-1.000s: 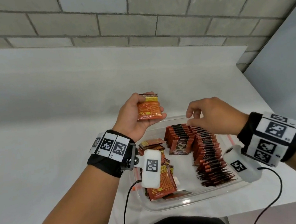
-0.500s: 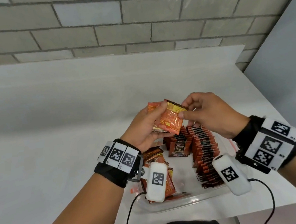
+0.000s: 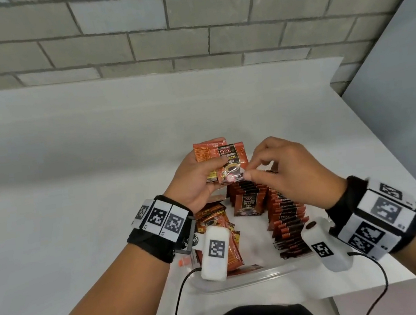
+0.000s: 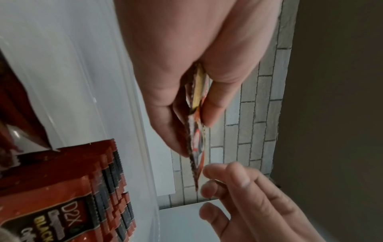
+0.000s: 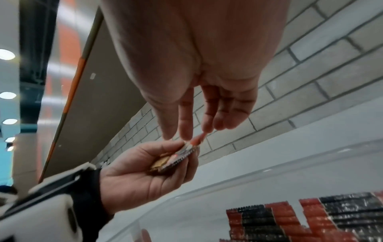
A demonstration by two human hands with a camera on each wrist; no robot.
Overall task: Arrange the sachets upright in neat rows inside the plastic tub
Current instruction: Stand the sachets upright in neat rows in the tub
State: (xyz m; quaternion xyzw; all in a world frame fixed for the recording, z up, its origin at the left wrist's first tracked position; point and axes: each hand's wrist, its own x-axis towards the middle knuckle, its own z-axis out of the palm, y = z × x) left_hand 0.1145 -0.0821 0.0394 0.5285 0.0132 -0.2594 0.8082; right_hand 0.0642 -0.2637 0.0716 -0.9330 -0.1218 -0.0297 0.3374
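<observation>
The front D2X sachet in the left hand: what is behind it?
Behind the front sachet, the left hand holds at least one more orange sachet, its printed back showing. Whether more lie between them is hidden.

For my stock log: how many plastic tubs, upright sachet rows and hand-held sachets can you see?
Plastic tub: 1
Upright sachet rows: 2
Sachets showing in the left hand: 2
Total: 5
</observation>
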